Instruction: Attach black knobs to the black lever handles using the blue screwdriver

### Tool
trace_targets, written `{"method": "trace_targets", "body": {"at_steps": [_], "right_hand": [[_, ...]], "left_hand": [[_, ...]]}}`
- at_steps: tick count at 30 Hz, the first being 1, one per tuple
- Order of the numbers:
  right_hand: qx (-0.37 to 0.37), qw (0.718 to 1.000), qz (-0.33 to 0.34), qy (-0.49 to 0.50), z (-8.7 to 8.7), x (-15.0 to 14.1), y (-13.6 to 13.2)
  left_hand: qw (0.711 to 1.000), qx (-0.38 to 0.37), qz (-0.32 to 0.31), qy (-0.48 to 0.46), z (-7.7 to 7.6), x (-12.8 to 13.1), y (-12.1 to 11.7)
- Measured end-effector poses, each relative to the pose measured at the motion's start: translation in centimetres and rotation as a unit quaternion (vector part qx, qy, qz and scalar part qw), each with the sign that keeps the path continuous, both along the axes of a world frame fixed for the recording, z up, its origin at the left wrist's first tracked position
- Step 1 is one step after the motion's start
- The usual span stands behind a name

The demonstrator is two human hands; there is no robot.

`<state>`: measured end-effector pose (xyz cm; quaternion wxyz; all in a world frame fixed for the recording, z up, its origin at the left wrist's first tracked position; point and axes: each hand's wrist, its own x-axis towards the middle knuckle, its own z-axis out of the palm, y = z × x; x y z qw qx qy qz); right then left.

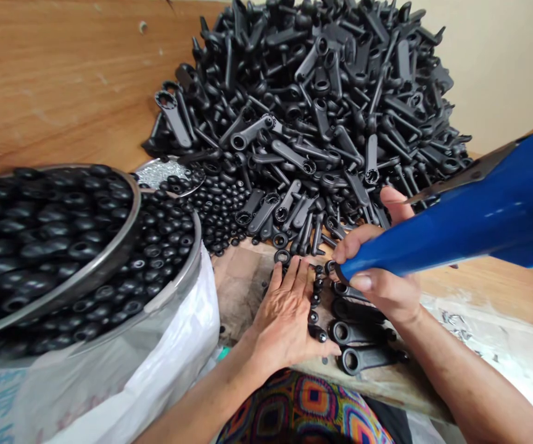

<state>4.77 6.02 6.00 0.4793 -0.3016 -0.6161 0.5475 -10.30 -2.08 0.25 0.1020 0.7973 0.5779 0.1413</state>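
Note:
My right hand is shut around the barrel of a blue hot-air blower, whose nozzle end sits just above a black ring-ended part. My left hand lies flat with its fingers spread on a sheet of brown cardboard, beside a short line of small black fittings. Its thumb lies close to one fitting. Several black crank-shaped arms lie side by side right of that line. Beyond my hands rises a large heap of similar black arms.
Two metal-rimmed containers full of black rounded parts stand at the left, over a white plastic sack. Loose small black parts spill on the wooden tabletop. Patterned cloth shows below my hands.

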Motion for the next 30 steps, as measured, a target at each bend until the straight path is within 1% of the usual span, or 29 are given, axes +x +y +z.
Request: {"method": "trace_targets", "body": {"at_steps": [3,6,10,13,17,24,30], "right_hand": [[0.005,1.000,-0.011,-0.006,-0.3,0.3,-0.1],[0.000,1.000,-0.005,-0.010,-0.1,0.2,-0.3],[0.004,1.000,0.014,0.007,1.0,-0.7,-0.4],[0.018,0.999,0.020,0.033,1.9,-1.2,-0.3],[0.034,0.997,0.030,0.059,2.5,-1.4,-0.1],[0.015,0.998,0.042,0.046,2.3,-1.1,-0.2],[0.016,0.999,0.031,0.034,2.1,-1.4,-0.3]], "left_hand": [[1.000,0.004,0.000,0.001,0.0,0.1,0.0],[1.000,0.007,-0.002,0.002,0.2,0.1,0.0],[1.000,0.009,-0.008,0.009,0.5,0.0,0.0],[1.000,0.009,-0.012,0.013,0.3,0.0,0.1],[1.000,0.006,-0.009,0.009,0.1,0.0,0.1],[0.999,0.028,-0.014,0.015,0.3,0.0,0.0],[1.000,0.009,-0.001,0.000,0.1,0.0,0.0]]}}
